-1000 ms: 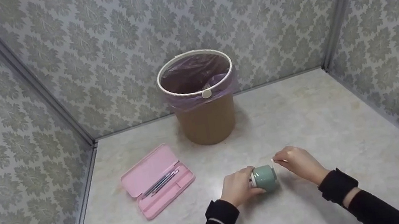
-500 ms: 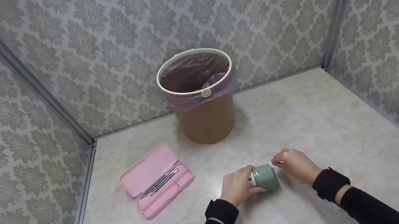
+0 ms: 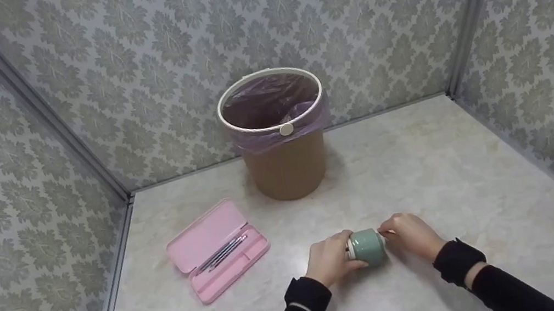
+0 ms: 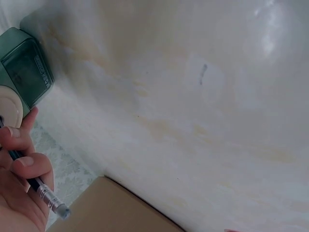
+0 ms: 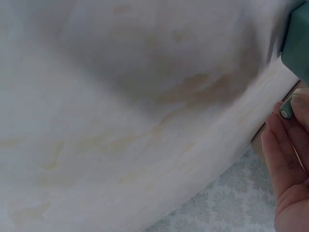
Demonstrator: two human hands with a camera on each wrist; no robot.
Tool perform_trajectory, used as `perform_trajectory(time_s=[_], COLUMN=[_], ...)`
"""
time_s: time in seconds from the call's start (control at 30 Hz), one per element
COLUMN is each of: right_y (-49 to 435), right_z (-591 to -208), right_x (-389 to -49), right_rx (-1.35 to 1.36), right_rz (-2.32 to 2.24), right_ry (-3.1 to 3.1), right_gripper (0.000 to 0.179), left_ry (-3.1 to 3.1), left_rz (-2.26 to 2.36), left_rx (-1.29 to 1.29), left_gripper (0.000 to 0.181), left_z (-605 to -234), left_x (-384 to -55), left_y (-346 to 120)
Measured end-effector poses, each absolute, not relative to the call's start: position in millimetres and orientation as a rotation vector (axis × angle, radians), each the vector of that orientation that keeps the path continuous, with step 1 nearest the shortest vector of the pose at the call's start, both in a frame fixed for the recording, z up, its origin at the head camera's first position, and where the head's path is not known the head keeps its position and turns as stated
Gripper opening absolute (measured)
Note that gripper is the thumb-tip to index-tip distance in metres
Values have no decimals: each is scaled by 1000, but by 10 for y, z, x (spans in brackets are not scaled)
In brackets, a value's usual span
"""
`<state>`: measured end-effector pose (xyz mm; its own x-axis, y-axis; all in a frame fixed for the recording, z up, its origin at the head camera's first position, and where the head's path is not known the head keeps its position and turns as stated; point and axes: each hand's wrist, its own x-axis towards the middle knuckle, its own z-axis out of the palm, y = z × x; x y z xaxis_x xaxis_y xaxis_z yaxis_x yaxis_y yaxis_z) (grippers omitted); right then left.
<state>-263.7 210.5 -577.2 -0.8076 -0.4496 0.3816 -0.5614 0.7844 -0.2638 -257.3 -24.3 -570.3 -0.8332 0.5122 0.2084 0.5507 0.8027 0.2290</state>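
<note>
A green crank pencil sharpener (image 3: 367, 247) lies on the table with its cream front (image 4: 10, 107) toward my left hand (image 3: 329, 259). That hand grips the sharpener's left end, thumb along the near side. A dark pencil (image 4: 38, 187) with a silver ferrule and eraser end runs between its curled fingers into the cream front. On the other side, my right hand (image 3: 410, 234) pinches the small green crank knob (image 5: 287, 109) between thumb and finger. Its remaining fingers lie loosely below the knob. The pencil's tip is hidden inside the sharpener.
An open pink pencil case (image 3: 206, 233) holding several pencils (image 3: 223, 254) lies to the left. Behind stands a brown trash bin (image 3: 287, 168) with a white rim and a purple liner. Patterned wall panels (image 3: 172, 55) enclose the table at the back and sides.
My right hand has shifted slightly left and down, taking the crank knob round with it. The left hand and the sharpener have stayed in place.
</note>
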Motion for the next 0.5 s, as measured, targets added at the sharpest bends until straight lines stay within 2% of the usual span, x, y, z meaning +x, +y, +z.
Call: perform_trajectory(time_s=[0.5], right_y=[2106], right_z=[-5868], right_x=[-2511], right_rx=[751], right_rz=[630], right_ry=[-2735], right_gripper=[20], left_ry=[-2852], left_rz=[-458], left_rx=[-831], left_gripper=[58], left_z=[-5708], left_x=[-2563], left_y=[-239])
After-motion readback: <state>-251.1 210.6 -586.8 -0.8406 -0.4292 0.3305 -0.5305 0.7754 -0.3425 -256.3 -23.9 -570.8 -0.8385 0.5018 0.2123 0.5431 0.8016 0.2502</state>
